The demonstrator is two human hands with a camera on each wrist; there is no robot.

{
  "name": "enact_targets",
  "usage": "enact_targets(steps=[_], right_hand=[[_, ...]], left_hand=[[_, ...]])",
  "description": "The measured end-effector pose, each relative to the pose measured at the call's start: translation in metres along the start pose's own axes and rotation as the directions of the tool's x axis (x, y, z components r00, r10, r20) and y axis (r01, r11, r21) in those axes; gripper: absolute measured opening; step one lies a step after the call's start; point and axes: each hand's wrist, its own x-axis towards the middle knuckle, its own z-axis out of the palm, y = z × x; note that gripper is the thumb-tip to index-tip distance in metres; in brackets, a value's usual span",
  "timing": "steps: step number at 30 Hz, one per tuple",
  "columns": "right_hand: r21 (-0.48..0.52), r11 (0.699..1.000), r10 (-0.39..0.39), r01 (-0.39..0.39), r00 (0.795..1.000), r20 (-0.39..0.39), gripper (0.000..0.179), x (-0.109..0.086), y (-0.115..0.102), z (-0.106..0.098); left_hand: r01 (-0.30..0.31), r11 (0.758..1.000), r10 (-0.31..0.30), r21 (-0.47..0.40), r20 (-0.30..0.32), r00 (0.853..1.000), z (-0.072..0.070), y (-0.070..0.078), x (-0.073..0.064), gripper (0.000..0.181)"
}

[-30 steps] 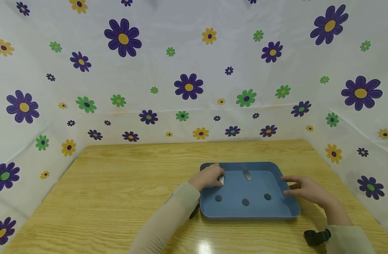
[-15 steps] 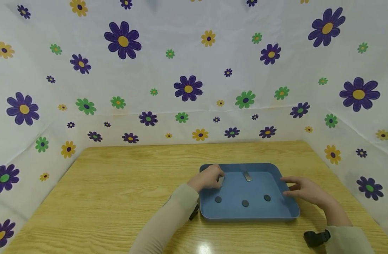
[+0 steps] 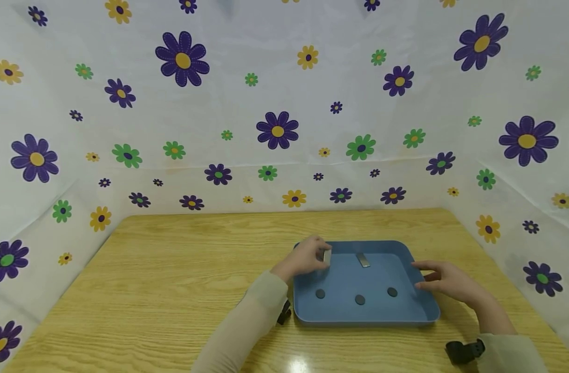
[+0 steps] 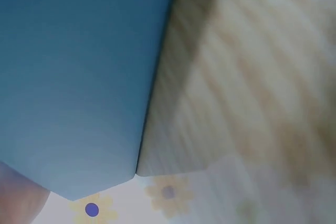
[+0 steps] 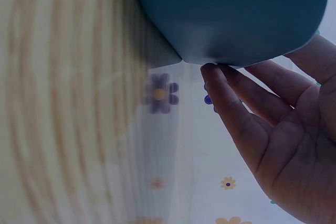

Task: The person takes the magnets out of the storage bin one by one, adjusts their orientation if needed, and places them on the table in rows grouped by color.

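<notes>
A small pale rectangular piece (image 3: 327, 257) is pinched between the thumb and fingers of my left hand (image 3: 305, 257), over the left part of the blue tray (image 3: 365, 322). Farther back in the tray lies a shiny metallic rectangular strip (image 3: 363, 260). Toward its front lie three dark round discs, the left one (image 3: 320, 293), the middle one (image 3: 360, 300) and the right one (image 3: 392, 292). At the tray's right side, my right hand (image 3: 452, 280) touches the rim with loosely extended fingers. The right wrist view shows these fingers (image 5: 231, 98) against the tray's outer wall. Only a blurred bit of the left hand appears in the left wrist view.
The tray rests on a wood-grain table (image 3: 172, 280), right of its middle. White cloth (image 3: 233, 103) with printed flowers stands behind the table and on both sides. A black strap-like device (image 3: 463, 351) sits at the right wrist.
My left hand has risen slightly, and the pale piece in its pinch has come up with it. The right hand stays at the tray's rim. The discs and the metallic strip have not moved.
</notes>
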Motion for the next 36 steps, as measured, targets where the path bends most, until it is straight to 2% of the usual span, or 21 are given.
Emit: enact_targets(steps=[10,14,25,31,36], right_hand=[[0.002,1.000,-0.003,0.003,1.000,0.002,0.059,0.001,0.000,0.000],[-0.002,1.000,-0.010,0.010,1.000,0.001,0.059,0.002,0.000,0.000],[-0.007,1.000,-0.015,0.014,1.000,-0.004,0.059,0.003,-0.001,0.000],[-0.014,1.000,-0.028,0.028,1.000,0.002,0.058,0.001,-0.001,0.000],[-0.005,0.999,-0.037,0.037,0.999,0.011,0.056,0.000,0.001,0.000]], left_hand=[[-0.048,0.995,0.039,-0.083,-0.103,0.994,-0.005,0.004,-0.005,0.043],[-0.077,0.991,0.063,-0.110,-0.127,0.990,-0.007,0.005,-0.008,0.043],[-0.098,0.983,0.071,-0.153,-0.173,0.982,-0.017,-0.001,-0.016,0.044],[-0.094,0.985,0.065,-0.147,-0.190,0.980,-0.022,-0.006,-0.023,0.043],[-0.114,0.982,0.079,-0.149,-0.223,0.972,-0.027,-0.009,-0.030,0.042]])
